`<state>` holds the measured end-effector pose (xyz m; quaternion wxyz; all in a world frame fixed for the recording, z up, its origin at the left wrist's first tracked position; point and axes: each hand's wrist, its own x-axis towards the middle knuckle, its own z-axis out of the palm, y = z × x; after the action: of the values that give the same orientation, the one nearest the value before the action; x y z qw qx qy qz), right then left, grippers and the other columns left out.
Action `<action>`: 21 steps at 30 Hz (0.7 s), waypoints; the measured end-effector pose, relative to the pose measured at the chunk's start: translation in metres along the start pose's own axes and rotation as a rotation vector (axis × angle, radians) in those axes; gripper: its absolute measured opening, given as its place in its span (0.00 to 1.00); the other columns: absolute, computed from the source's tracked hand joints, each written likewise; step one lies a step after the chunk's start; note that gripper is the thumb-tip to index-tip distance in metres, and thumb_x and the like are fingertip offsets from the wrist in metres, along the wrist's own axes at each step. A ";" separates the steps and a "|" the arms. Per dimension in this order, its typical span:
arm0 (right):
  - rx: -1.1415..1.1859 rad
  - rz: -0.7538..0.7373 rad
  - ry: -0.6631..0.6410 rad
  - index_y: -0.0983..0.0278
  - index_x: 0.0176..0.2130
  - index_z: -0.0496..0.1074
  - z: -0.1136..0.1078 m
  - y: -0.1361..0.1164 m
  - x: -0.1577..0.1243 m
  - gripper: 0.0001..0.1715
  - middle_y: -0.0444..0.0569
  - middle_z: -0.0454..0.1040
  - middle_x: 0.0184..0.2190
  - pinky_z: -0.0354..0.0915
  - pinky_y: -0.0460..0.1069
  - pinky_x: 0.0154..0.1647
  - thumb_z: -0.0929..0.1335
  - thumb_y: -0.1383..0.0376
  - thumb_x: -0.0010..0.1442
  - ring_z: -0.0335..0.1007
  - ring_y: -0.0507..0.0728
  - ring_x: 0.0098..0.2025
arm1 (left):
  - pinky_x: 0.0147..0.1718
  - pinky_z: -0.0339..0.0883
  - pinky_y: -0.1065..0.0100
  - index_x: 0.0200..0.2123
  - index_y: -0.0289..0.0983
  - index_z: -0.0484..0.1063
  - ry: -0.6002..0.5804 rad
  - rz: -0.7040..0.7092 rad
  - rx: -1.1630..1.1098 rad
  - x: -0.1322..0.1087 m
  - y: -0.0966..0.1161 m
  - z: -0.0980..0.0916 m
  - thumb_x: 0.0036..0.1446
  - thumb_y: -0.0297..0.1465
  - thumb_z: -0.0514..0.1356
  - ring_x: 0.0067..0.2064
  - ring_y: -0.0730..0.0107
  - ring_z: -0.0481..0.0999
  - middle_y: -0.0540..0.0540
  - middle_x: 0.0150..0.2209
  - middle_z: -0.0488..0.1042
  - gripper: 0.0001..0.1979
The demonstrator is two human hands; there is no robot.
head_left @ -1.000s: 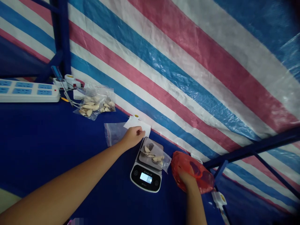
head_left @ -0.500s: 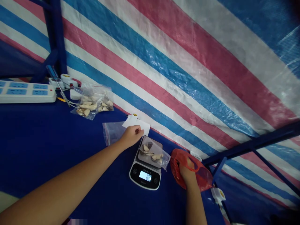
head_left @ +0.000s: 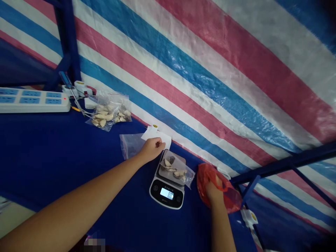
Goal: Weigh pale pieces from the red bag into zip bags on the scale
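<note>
A digital kitchen scale stands on the blue tabletop, its display lit and seeming to read 8.8. Across its platform lies a clear plastic bag with several pale, dark-edged dried slices in it. My left hand is closed just left of the platform, above white paper; a small dark bit shows at its curled fingers, too small to name. My right hand reaches inside a red plastic bag to the right of the scale. The bag hides its fingers.
Two zip bags of similar slices lie at the back left, near a screwdriver and a white power strip. A flat clear zip bag lies beside the white paper. Behind the table hangs striped sheeting on a blue frame.
The view has shifted slightly, so everything sits a little further right. My left hand stays closed by the scale, and my right hand remains in the red bag. The display reading looks the same.
</note>
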<state>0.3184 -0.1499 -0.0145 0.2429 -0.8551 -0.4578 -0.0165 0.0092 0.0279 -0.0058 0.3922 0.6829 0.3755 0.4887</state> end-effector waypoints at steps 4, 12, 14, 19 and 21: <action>-0.019 0.010 0.060 0.75 0.50 0.76 -0.016 -0.003 0.001 0.33 0.71 0.77 0.46 0.63 0.64 0.59 0.58 0.55 0.60 0.73 0.74 0.53 | 0.27 0.53 0.68 0.20 0.39 0.58 -0.008 0.000 -0.007 0.000 0.000 0.000 0.55 0.37 0.58 0.24 0.74 0.59 0.55 0.19 0.59 0.15; 0.163 0.043 -0.008 0.63 0.33 0.75 -0.048 -0.005 0.002 0.21 0.56 0.79 0.32 0.71 0.56 0.40 0.64 0.50 0.58 0.76 0.65 0.37 | 0.27 0.52 0.68 0.20 0.39 0.58 -0.016 0.011 -0.014 0.001 -0.004 0.001 0.55 0.37 0.58 0.24 0.74 0.58 0.55 0.19 0.57 0.16; 0.350 0.108 -0.080 0.61 0.33 0.74 -0.052 -0.010 -0.002 0.20 0.50 0.77 0.27 0.68 0.53 0.31 0.66 0.49 0.58 0.73 0.61 0.29 | 0.27 0.52 0.68 0.20 0.39 0.58 -0.016 0.011 -0.007 0.002 -0.004 0.001 0.55 0.37 0.58 0.24 0.74 0.58 0.55 0.19 0.57 0.16; 0.705 0.283 -0.109 0.61 0.36 0.74 -0.056 -0.026 -0.010 0.16 0.45 0.75 0.25 0.64 0.49 0.25 0.73 0.54 0.50 0.69 0.56 0.25 | 0.26 0.51 0.68 0.20 0.39 0.57 -0.006 0.018 -0.004 0.003 -0.004 0.002 0.55 0.37 0.58 0.24 0.75 0.57 0.55 0.19 0.57 0.16; 0.805 0.321 -0.114 0.61 0.36 0.74 -0.057 -0.029 -0.011 0.18 0.44 0.75 0.25 0.63 0.48 0.23 0.75 0.54 0.48 0.69 0.56 0.25 | 0.26 0.51 0.68 0.20 0.39 0.57 -0.003 0.025 0.002 0.003 -0.004 0.002 0.55 0.37 0.58 0.24 0.75 0.57 0.55 0.19 0.57 0.16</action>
<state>0.3002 -0.1702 0.0447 0.5307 -0.7520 -0.3018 0.2485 0.0113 0.0315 -0.0090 0.3860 0.6886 0.3669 0.4921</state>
